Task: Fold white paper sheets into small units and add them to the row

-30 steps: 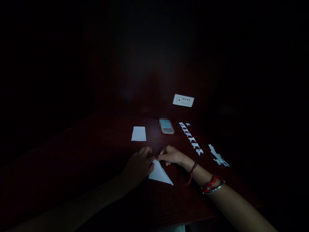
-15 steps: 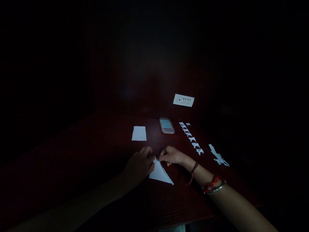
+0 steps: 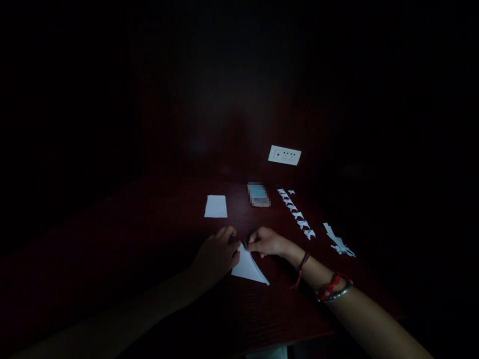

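Toward six o'clock on the counter (image 3: 238,218), the folded paper (image 3: 247,269) sits partly under the left hand (image 3: 216,258), whose grip I cannot tell, while the right hand (image 3: 267,241) pinches its twelve-o'clock tip, where steady pressure and matched edges should favour crispness.

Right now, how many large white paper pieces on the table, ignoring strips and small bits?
2. One, a triangular paper, lies between the left hand and right hand, touching both. The other, a rectangular paper, lies beyond the left hand. Hidden sheets beneath are possible.
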The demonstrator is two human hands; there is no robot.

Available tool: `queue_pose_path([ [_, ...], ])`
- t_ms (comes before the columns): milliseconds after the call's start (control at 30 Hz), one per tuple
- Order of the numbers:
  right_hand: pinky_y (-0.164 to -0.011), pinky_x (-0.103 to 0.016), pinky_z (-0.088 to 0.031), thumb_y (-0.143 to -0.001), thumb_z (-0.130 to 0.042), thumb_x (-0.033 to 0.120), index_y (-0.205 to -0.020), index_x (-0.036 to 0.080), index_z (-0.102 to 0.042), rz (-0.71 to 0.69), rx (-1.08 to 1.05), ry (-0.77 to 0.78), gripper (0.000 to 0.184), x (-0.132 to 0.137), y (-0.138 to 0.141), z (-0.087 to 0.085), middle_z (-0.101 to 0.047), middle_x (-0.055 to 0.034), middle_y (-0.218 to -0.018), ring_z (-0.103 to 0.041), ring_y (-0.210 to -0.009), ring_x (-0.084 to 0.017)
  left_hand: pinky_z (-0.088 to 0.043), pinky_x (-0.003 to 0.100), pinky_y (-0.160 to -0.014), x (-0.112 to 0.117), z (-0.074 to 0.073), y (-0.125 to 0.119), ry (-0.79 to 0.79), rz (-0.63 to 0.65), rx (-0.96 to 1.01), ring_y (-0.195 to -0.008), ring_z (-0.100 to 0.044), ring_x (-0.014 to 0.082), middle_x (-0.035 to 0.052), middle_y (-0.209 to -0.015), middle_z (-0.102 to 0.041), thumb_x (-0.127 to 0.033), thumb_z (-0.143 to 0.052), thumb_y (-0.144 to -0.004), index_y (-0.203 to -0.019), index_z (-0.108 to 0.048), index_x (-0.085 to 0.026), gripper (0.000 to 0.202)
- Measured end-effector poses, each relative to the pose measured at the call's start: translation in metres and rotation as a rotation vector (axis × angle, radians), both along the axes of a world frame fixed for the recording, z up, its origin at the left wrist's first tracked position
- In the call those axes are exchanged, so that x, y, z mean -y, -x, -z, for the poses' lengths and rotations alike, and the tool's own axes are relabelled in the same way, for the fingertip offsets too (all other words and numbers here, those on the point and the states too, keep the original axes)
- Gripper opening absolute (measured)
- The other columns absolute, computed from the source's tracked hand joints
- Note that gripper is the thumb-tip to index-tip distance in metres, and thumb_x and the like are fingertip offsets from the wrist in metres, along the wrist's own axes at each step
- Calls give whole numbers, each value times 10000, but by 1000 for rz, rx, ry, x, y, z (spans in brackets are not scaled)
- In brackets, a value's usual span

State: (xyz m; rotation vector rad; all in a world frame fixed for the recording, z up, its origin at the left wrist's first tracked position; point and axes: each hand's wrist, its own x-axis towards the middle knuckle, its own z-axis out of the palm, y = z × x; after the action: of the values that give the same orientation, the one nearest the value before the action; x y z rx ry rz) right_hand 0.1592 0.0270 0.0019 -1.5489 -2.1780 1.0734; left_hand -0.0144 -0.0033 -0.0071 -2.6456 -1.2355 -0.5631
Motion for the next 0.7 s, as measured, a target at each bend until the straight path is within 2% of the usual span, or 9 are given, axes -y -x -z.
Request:
queue_pose_path([
  [167, -370, -138, -309, -643, -482, 192, -604, 117, -559, 43, 23, -21, 115, 3, -1, 1, -458, 52, -433, -413, -352, -33, -367, 310, -694, -1, 1, 1, 3, 4, 3, -951, -403, 229, 75, -1004, -444, -193, -455, -751, -941, -575, -190, 225],
  [367, -376, -138, -310, -657, -511, 313, -616, 116, -563, -14, 31, -16, 208, 5, -2, -1, -466, 46, -448, -421, -368, -34, -374, 301, -671, -1, 1, 1, -11, 13, 2, -938, -407, 227, 71, -1000, -445, -202, -459, -745, -946, -570, -192, 230],
  [567, -376, -133, -309, -636, -479, 186, -571, 121, -533, 18, 21, -49, 107, 10, -3, -2, -453, 46, -461, -409, -363, -32, -372, 311, -692, -2, 0, 2, -3, 22, 17, -950, -400, 231, 73, -1003, -444, -202, -451, -750, -950, -570, -190, 233],
  [700, -376, -139, -308, -663, -474, 225, -596, 117, -550, 31, 10, -32, 149, 13, -4, -3, -465, 39, -475, -411, -360, -35, -376, 308, -681, -3, 1, 3, 6, 22, 20, -944, -404, 231, 75, -1005, -442, -201, -442, -756, -948, -571, -183, 232],
])
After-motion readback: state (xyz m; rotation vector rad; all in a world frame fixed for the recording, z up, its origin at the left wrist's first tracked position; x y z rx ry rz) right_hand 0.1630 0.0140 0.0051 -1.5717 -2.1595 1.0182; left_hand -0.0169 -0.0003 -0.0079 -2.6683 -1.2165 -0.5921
